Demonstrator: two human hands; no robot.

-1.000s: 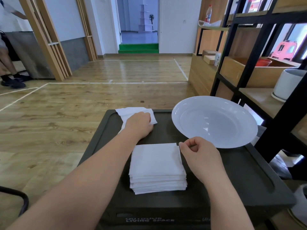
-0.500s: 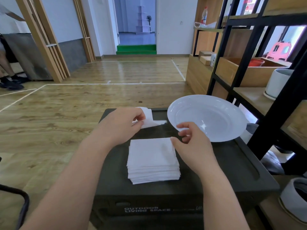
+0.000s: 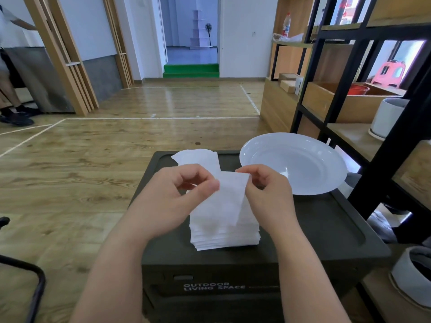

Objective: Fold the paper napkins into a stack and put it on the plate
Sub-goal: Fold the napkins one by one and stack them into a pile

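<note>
Paper napkin (image 3: 224,194), a single white sheet, hangs in the air between my two hands above the dark storage box (image 3: 326,229) that serves as my work surface. My left hand (image 3: 177,194) pinches the sheet's left upper edge between thumb and curled fingers; my right hand (image 3: 265,192) pinches its right upper corner the same way, so both hands are closed on the one napkin. Directly beneath it sits the folded stack (image 3: 224,231), squared up near the middle of the box top, a little toward the front edge. More unfolded napkins (image 3: 198,157) lie at the box's far edge, left of centre, partly hidden behind my left hand. The white plate (image 3: 303,164) rests at the far right corner, its rim overhanging the box's edge, with nothing on it; it is just beside my right hand, and I cannot tell whether they touch. The box front reads "OUTDOOR LIVING SPACE". A black-framed wooden shelf unit (image 3: 349,94) stands to the right, holding a white pot (image 3: 387,117), and another person's legs (image 3: 11,106) show at the far left of the wooden floor
</note>
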